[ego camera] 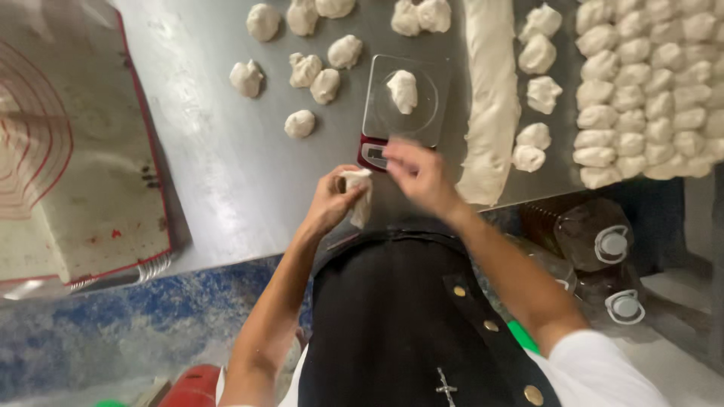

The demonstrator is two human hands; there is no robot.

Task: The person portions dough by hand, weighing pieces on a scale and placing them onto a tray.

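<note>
My left hand [329, 200] grips a pale lump of dough [357, 196] near the front edge of the steel table [219, 158]. My right hand [419, 172] is blurred, just right of that lump, its fingers pinched above the front of a small kitchen scale [403, 113]; whether it holds a bit of dough I cannot tell. One dough piece [403, 90] rests on the scale's plate. A long roll of dough [490, 98] lies right of the scale.
Several dough pieces [317, 71] lie scattered left of and behind the scale. Many more [648, 90] are packed in rows at the far right. A silicone mat [68, 151] covers the table's left end. Plastic jugs [603, 256] stand under the table, lower right.
</note>
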